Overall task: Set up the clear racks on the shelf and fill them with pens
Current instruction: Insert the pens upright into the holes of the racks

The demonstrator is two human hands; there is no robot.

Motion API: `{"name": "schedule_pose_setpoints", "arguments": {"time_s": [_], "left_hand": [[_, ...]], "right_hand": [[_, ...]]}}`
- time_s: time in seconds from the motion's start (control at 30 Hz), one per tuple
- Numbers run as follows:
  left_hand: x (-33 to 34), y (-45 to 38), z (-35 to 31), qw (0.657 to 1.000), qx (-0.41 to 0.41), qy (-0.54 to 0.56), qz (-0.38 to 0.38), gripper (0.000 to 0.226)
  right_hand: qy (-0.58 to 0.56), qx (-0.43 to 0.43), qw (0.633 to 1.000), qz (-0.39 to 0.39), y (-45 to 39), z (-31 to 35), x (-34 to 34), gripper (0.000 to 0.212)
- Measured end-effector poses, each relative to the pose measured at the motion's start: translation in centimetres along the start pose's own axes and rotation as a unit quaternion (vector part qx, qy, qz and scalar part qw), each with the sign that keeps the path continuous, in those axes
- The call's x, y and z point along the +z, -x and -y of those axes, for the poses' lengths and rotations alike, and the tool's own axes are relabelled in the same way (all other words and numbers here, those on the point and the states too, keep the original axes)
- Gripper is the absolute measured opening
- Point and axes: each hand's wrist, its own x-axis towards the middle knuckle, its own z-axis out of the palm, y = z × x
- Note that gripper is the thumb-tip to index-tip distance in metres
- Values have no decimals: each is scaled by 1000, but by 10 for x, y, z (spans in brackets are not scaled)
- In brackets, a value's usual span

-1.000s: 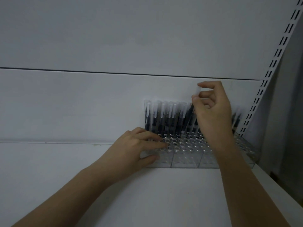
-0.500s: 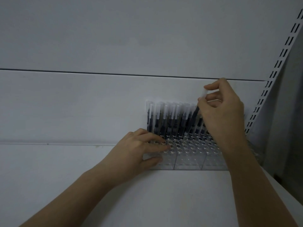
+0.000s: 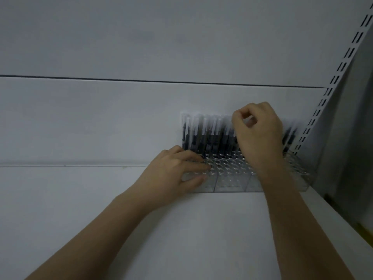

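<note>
Clear racks (image 3: 232, 182) stand side by side at the shelf's back right corner, their tops full of round holes. Several dark pens with white caps (image 3: 201, 134) fill the back rows, upright against the rear panel. My left hand (image 3: 173, 172) grips the leftmost rack, fingers flat on its holed top and thumb on its front wall. My right hand (image 3: 260, 136) hovers over the middle of the pen rows, thumb and forefinger pinched at cap height on a pen whose shaft is hidden by my hand. The front rows of holes hold nothing.
The white shelf board (image 3: 161, 239) stretches left and toward me. A white back panel (image 3: 121, 118) rises behind the racks. A slotted upright (image 3: 341, 67) runs diagonally at the right, and the shelf's right edge (image 3: 347, 221) drops off beyond the racks.
My right hand has moved left and down with the pen, from above the rack's right half to the top of the middle pen rows. My left hand stays on the rack.
</note>
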Motion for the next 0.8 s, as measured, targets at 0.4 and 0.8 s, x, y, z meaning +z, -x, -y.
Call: {"name": "schedule_pose_setpoints", "arguments": {"time_s": [0.4,0.8], "left_hand": [[-64,8,-26,962,-273,-25,19,42],[-185,182,-72,850,-489,-159,116,60]], "right_hand": [[3,-51,930,364,18,102,-21,22],[1,-127,837,532,102,196,3,51]]}}
